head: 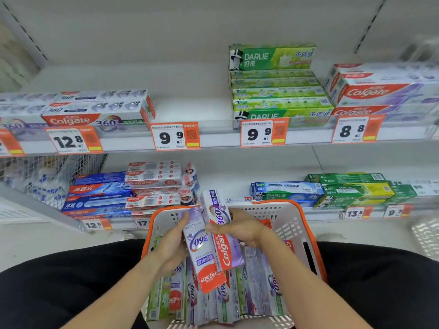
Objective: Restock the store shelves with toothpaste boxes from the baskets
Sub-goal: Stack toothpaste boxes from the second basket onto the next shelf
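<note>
A white basket with an orange rim (306, 230) sits between my knees, holding several toothpaste boxes (228, 302) standing on end. My left hand (172, 245) grips a purple-and-white Colgate 360 box (202, 255) above the basket. My right hand (240, 227) grips a second Colgate 360 box (219, 224) beside it; the two boxes overlap. The upper shelf (213, 138) has a bare stretch behind the 9.9 price tag (174, 136).
Colgate 360 boxes (95, 112) lie at the upper shelf's left, green Darlie boxes (278, 91) and Colgate boxes (384, 91) at its right. The lower shelf carries blue and red Colgate stacks (123, 193) and Darlie boxes (332, 192). A wire basket (42, 176) hangs left.
</note>
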Action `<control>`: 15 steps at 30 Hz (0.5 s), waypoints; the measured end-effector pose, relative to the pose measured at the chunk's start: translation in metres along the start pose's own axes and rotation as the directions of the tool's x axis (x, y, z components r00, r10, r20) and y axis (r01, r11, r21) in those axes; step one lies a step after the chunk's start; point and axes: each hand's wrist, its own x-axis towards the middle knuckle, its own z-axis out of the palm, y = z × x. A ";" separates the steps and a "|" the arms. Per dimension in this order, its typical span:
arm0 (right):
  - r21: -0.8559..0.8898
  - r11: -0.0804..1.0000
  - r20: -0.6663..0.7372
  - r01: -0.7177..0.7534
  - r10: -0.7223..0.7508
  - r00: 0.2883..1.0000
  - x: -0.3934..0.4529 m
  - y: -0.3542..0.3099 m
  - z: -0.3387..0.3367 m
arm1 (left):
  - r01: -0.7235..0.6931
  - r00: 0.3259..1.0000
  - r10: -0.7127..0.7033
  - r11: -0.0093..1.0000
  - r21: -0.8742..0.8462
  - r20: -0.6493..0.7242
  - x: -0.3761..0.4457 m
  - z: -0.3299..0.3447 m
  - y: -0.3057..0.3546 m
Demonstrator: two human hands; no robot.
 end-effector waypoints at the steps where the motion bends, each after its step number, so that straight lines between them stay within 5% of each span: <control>1: -0.005 1.000 -0.031 0.007 -0.007 1.000 -0.003 -0.005 -0.001 | -0.005 1.000 0.005 1.000 -0.014 -0.006 -0.002 0.003 0.003; 5: -0.091 0.996 -0.084 0.023 -0.030 0.996 -0.010 -0.018 -0.008 | -0.061 0.997 0.060 0.997 -0.036 -0.040 -0.012 0.015 0.014; 15: -0.242 0.970 0.070 0.033 -0.016 0.997 -0.053 -0.071 -0.005 | -0.172 0.985 0.171 0.978 0.115 0.013 -0.058 0.030 0.057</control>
